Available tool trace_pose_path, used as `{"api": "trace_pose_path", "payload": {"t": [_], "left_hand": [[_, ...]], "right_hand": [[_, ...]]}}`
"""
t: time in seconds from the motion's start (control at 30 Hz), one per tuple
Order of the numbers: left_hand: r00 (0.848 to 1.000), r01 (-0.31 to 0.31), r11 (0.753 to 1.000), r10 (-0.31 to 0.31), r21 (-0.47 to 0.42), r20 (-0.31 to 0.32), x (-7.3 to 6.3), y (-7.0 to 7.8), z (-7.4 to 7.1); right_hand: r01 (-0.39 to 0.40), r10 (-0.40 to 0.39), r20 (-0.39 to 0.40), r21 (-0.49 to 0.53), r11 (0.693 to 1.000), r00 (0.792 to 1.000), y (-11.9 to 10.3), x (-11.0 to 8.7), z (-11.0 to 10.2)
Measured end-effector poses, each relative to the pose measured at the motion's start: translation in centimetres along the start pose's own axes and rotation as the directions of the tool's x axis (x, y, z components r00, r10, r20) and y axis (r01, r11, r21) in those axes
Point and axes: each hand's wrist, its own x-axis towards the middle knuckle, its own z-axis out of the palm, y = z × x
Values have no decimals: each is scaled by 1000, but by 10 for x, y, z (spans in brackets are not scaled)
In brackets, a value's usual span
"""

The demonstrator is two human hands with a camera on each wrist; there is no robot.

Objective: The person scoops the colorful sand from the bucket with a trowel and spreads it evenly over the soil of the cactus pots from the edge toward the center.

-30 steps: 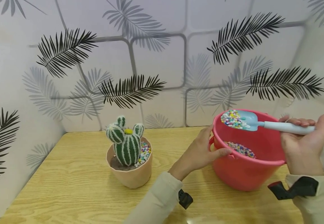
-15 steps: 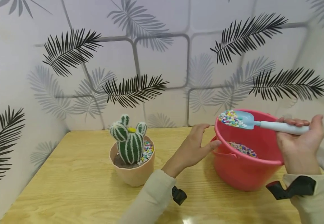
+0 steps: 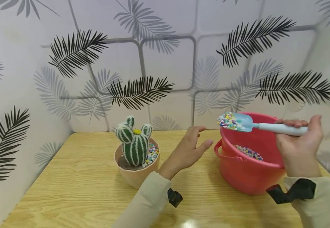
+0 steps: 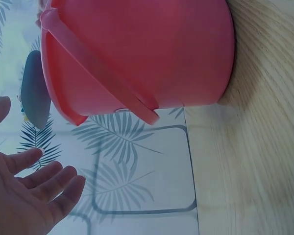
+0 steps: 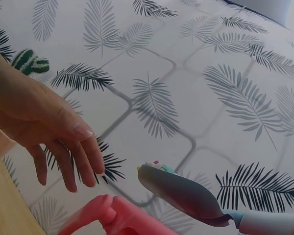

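Observation:
My right hand (image 3: pixel 300 147) grips the pale handle of a small blue scoop (image 3: pixel 246 122), palm up, above the red bucket (image 3: pixel 250 177). Colourful pebbles (image 3: pixel 229 121) are heaped at the scoop's tip, which juts past the bucket's left rim. More pebbles (image 3: pixel 249 152) lie inside the bucket. Between bucket and flowerpot, my left hand (image 3: pixel 185 152) is in the air with fingers spread, holding nothing; the left wrist view shows its loose fingers (image 4: pixel 63 196) apart from the bucket. A knitted green cactus (image 3: pixel 135 150) stands in the peach flowerpot (image 3: pixel 136 177), with pebbles along its right side.
All of this stands on a wooden table (image 3: pixel 82 177) set against a wall (image 3: pixel 168 63) with a leaf pattern. The bucket's handle (image 3: pixel 225 155) hangs down on its left side.
My left hand has let go of the bucket's rim and moved left toward the flowerpot. The right hand has carried the loaded scoop a little left, past the rim.

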Motion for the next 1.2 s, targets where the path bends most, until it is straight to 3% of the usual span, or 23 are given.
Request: {"api": "trace_pose_path", "payload": {"t": [0.13, 0.4, 0.87, 1.2], "left_hand": [[1000, 5, 1000, -5, 16, -11, -3, 0, -7], [999, 9, 1000, -9, 17, -39, -10, 0, -21], [997, 51, 999, -51, 7, -50, -35, -4, -40], [996, 44, 999, -42, 20, -77, -48, -6, -48]], "right_hand": [[-29, 29, -3, -8, 1000, 1000, 4, -1, 1], [-14, 15, 11, -45, 999, 1000, 20, -4, 2], [-73, 75, 39, -57, 996, 996, 52, -4, -1], [-125, 128, 38, -67, 990, 991, 69, -2, -3]]}}
